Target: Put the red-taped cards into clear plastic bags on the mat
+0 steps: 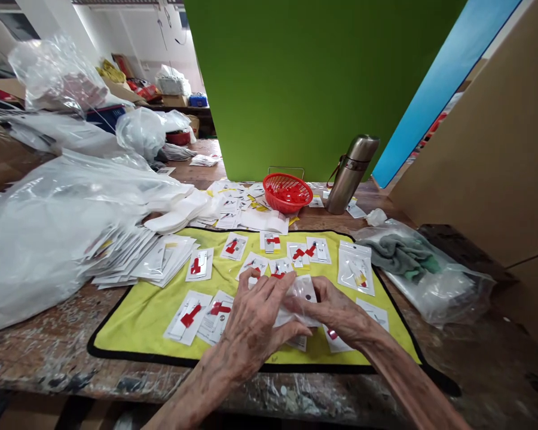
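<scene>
Both hands meet over a yellow mat (pixel 138 313) with a black border, on a worn wooden table. My left hand (pixel 253 319) and my right hand (pixel 336 310) pinch a small clear plastic packet (pixel 301 292) between their fingers. Around them on the mat lie several white cards with red parts (pixel 190 315), each in a clear sleeve. One sealed packet (pixel 355 267) lies to the right of the hands.
A red basket (pixel 287 192) and a steel flask (pixel 352 173) stand behind the mat before a green board (pixel 314 83). Stacks of packets (pixel 138 257) and large clear plastic bags (pixel 49 233) fill the left. A bagged grey cloth (pixel 403 254) lies right, beside brown cardboard (pixel 488 161).
</scene>
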The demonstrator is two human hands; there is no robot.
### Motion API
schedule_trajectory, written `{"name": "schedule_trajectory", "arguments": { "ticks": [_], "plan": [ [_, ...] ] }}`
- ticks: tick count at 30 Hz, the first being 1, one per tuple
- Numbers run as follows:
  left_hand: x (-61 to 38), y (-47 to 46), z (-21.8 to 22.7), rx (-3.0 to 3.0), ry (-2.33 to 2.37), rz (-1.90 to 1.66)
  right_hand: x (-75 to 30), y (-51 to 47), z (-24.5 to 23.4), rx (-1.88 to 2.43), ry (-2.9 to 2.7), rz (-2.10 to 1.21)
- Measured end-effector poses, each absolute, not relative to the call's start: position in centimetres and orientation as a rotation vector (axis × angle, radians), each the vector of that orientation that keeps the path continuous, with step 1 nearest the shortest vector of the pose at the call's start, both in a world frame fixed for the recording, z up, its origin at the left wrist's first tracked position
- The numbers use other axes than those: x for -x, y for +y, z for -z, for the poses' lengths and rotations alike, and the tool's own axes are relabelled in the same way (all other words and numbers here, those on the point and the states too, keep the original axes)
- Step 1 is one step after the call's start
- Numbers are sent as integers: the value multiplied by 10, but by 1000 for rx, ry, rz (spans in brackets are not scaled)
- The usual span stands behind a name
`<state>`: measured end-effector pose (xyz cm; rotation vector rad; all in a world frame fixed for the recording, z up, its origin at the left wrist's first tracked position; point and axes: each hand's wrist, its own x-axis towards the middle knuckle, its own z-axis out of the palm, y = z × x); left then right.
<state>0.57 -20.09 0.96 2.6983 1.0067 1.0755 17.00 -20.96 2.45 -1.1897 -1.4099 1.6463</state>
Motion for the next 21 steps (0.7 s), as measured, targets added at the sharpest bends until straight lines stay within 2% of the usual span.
{"name": "schedule_trajectory", "arguments": {
  "ticks": [4, 6, 10, 12, 21],
  "plan": [
    [0, -199, -7, -2619, 1007, -1124, -181, -205, -25, 1240, -1495, -1575],
    [6, -197, -5, -2609, 1055, -1116, -193, -196, -23, 1451, -1583, -1273],
    [17, -194, -4, -2610, 1136, -1100, -215, -171, -13, 2046, -1693, -384],
    [21, -193, -5, -2609, 1159, -1099, -217, -160, -9, 2198, -1702, -169],
    [31, -193, 2, -2619, 1191, -1039, -195, -141, 10, 2457, -1581, 121]
  ]
}}
